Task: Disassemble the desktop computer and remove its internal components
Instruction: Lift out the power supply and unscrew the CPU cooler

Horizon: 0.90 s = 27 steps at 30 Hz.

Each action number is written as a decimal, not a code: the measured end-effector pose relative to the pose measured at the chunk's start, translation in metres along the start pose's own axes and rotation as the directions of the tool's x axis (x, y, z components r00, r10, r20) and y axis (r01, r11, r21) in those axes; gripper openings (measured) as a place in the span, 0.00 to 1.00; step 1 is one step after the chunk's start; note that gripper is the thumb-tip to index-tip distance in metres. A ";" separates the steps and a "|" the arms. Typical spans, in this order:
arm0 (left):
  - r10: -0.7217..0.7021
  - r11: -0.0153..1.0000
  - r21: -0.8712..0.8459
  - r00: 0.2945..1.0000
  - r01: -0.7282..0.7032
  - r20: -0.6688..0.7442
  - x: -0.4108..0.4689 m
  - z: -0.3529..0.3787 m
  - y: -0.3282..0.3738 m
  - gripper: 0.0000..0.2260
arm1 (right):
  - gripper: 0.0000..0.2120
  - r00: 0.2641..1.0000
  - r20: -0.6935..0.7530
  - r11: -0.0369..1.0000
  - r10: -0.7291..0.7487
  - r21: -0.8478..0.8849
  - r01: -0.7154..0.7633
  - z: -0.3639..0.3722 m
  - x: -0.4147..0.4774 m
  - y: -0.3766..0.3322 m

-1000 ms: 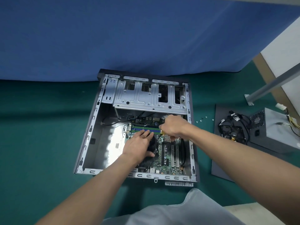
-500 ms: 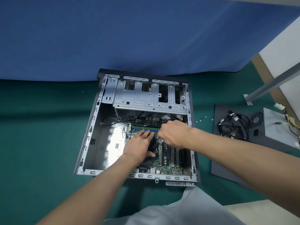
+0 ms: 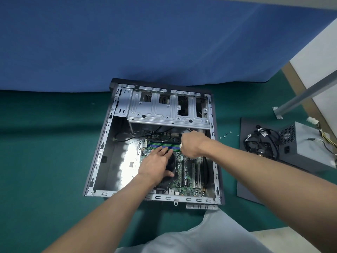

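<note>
Green cloth covers the bench under a blue backdrop. Fingers of our left hand (image 3: 156,166) lie nearly straight, slightly spread, on the black cooler fan (image 3: 171,164). Our right hand (image 3: 191,145) curls tight round a screwdriver (image 3: 178,153), its dark shaft just beside the fan. Both hands work over the motherboard (image 3: 189,173) inside the open computer case (image 3: 102,152), which lies on its side. Well to the right, we see the power supply (image 3: 308,143) and cable bundle (image 3: 262,143) on a dark panel (image 3: 255,179).

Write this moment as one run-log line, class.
left hand: rests on cooler fan | right hand: grips screwdriver beside fan | power supply: out, beside case
</note>
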<state>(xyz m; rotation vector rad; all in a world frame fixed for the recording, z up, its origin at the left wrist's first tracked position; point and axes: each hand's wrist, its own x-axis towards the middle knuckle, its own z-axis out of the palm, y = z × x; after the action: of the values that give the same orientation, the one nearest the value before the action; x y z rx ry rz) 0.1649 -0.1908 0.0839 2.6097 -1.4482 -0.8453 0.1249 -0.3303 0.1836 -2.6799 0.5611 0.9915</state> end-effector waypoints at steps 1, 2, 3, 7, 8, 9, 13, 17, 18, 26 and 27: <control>0.001 1.000 0.003 1.000 -0.001 0.001 0.000 0.000 0.000 0.41 | 0.08 0.999 -0.014 0.993 -0.048 -0.112 0.046 0.001 -0.004 0.000; 0.000 1.000 0.007 1.000 0.000 0.000 0.000 -0.001 0.001 0.41 | 0.07 0.992 -0.038 0.966 -0.124 -0.234 0.112 0.002 -0.007 -0.001; 0.000 1.000 0.009 1.000 0.000 -0.001 0.000 -0.001 0.001 0.41 | 0.09 0.978 -0.049 0.929 -0.202 -0.324 0.176 0.003 -0.009 0.000; 0.002 1.000 0.005 1.000 -0.002 -0.006 -0.001 -0.001 0.001 0.41 | 0.09 0.938 -0.056 0.865 -0.342 -0.408 0.291 0.003 -0.007 0.000; 0.002 1.000 -0.001 1.000 -0.002 -0.002 -0.002 -0.001 0.001 0.41 | 0.06 0.949 -0.088 0.914 -0.304 -0.308 0.264 0.002 -0.004 0.000; 0.003 1.000 -0.007 1.000 -0.003 0.001 -0.002 -0.001 0.000 0.41 | 0.08 0.971 -0.107 0.966 -0.216 -0.170 0.196 0.002 -0.001 0.002; 0.000 1.000 -0.015 1.000 0.000 -0.001 -0.002 -0.001 0.000 0.41 | 0.18 0.981 0.074 0.837 0.182 0.513 -0.193 0.002 0.010 0.009; 0.000 1.000 -0.018 1.000 0.000 0.008 -0.002 -0.001 0.000 0.41 | 0.07 0.940 0.274 0.842 0.201 0.443 -0.309 -0.004 0.010 0.007; 0.000 1.000 -0.018 1.000 0.000 0.006 -0.002 -0.001 0.001 0.41 | 0.11 0.960 0.225 0.902 0.168 0.357 -0.242 -0.004 0.010 0.005; 0.007 1.000 -0.023 1.000 -0.007 -0.020 -0.003 0.000 0.000 0.40 | 0.10 0.909 0.012 0.730 -0.417 -0.592 0.343 0.003 -0.010 0.002; 0.007 1.000 -0.023 1.000 -0.007 -0.022 -0.003 0.000 0.000 0.40 | 0.08 0.905 -0.002 0.751 -0.425 -0.558 0.351 0.003 -0.008 0.001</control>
<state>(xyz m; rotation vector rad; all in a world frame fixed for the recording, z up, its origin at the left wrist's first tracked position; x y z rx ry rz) 0.1639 -0.1882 0.0847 2.5876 -1.4328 -0.8249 0.1172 -0.3279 0.1869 -3.1728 -0.3358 0.9632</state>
